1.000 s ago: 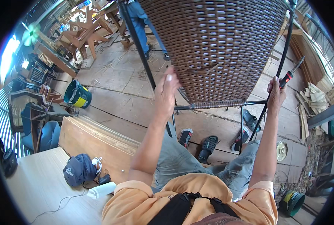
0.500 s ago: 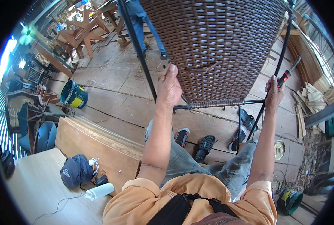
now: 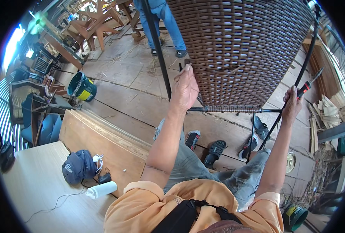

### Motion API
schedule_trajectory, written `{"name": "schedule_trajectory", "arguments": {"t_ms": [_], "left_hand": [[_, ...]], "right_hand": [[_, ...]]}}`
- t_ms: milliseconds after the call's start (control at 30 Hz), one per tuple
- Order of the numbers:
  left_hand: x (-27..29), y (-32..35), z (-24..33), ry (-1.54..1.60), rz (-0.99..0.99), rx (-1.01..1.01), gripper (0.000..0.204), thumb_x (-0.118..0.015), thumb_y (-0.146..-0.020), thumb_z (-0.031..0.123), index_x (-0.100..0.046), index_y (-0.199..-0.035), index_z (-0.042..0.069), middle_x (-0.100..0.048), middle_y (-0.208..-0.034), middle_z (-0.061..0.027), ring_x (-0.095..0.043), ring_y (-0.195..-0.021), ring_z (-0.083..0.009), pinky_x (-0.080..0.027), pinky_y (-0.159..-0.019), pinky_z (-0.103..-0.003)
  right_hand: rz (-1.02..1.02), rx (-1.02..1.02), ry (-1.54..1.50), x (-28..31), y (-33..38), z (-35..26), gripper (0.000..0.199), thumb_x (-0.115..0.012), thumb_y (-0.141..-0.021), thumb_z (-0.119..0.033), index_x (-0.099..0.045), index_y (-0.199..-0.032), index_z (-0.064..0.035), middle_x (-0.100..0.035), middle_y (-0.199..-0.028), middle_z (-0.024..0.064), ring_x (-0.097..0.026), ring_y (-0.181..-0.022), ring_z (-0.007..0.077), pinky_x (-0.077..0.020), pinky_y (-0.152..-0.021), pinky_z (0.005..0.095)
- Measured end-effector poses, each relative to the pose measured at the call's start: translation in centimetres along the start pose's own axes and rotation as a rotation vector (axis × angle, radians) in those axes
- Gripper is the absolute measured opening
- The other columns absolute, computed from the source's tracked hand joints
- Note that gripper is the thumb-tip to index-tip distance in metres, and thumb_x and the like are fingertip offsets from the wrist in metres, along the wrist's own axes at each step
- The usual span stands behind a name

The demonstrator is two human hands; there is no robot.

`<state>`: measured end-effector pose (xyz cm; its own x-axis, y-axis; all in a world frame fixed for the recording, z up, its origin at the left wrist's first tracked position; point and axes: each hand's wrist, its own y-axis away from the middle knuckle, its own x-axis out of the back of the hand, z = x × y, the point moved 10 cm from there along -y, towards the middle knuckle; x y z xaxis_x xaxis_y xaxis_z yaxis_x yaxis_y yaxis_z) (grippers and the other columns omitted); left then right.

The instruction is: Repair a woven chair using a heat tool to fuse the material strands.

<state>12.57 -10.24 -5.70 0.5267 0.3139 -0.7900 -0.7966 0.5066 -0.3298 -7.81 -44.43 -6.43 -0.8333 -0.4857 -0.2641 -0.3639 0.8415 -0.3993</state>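
A brown wicker chair (image 3: 238, 46) with a black metal frame is tipped up in front of me, its woven panel facing me. My left hand (image 3: 186, 87) is closed at the panel's left edge; its fingertips are partly hidden. In my right hand (image 3: 292, 103) is a screwdriver (image 3: 303, 90) with a red and black handle, its shaft pointing up and away. That hand also rests against the frame's right-hand black bar (image 3: 306, 62). One loose brown strand (image 3: 228, 72) sticks out of the weave.
Left of me, a pale board (image 3: 36, 182) holds a dark cap (image 3: 79, 167) and a white bottle (image 3: 101, 190). Beyond stand a green bucket (image 3: 82, 87) and a person in blue jeans (image 3: 168, 27). Sandals (image 3: 215, 151) lie below the chair; wood strips (image 3: 327, 112) are piled at right.
The chair and both my hands sit slightly further right in the view. Both hands keep their hold. The person in jeans appears nearer and more fully in view.
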Motion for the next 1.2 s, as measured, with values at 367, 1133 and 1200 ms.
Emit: {"name": "schedule_trajectory", "arguments": {"t_ms": [367,1133,1200], "left_hand": [[-0.7,0.0,0.0,-0.107,-0.136,0.078,0.048,-0.059,-0.089,0.034,-0.052,-0.12,-0.002,-0.056,-0.123,-0.0095,-0.052,-0.113,-0.0192,-0.041,-0.1,-0.037],[-8.1,4.8,5.6,-1.491,0.117,-0.643,0.027,-0.063,-0.084,0.009,-0.057,-0.109,0.005,-0.057,-0.106,-0.0117,-0.062,-0.088,-0.0239,-0.051,-0.073,-0.032],[-12.6,4.4,2.9,-1.799,-0.176,-0.746,0.029,-0.065,-0.082,0.012,-0.057,-0.11,0.008,-0.057,-0.104,-0.0113,-0.061,-0.091,-0.0262,-0.052,-0.073,-0.035]], "right_hand": [[0.004,0.037,0.015,0.1,-0.1,0.4,0.023,-0.065,-0.088,-0.025,-0.051,-0.084,-0.0072,-0.051,-0.066,0.0004,-0.046,-0.052,0.007,-0.0338,-0.044,0.0199],[0.124,-0.074,0.304,2.8,9.6,-3.1,0.024,-0.059,-0.092,-0.029,-0.054,-0.092,-0.0052,-0.044,-0.063,-0.004,-0.038,-0.055,0.0017,-0.0267,-0.045,0.0197],[0.071,-0.18,0.026,0.7,12.7,-2.5,0.028,-0.052,-0.095,-0.033,-0.053,-0.097,-0.0047,-0.047,-0.067,-0.0021,-0.04,-0.055,0.0035,-0.0288,-0.046,0.0204]]}}
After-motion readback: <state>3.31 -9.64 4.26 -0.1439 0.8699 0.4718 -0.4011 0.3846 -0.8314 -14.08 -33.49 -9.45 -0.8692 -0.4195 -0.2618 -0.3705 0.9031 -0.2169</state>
